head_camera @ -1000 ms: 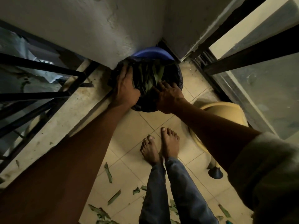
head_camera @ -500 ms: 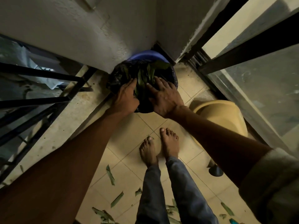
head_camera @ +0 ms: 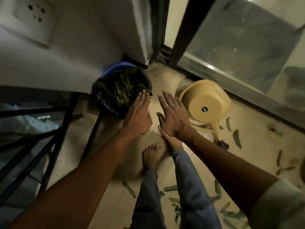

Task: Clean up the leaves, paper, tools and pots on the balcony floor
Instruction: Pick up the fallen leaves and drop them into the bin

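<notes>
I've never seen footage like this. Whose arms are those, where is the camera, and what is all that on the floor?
There is no machine here: a person wears a wide-angle camera on the head, so this single view looks down past their own arms to their bare feet. The left hand and right hand both have straight fingers and hold nothing; the left fingers reach the rim of a black bag stuffed with green leaves. The bag lines a blue bin in the corner. To the right a yellow tub lies upside down on the tiled floor. Loose leaf scraps are scattered across the tiles, not yet picked up.
</notes>
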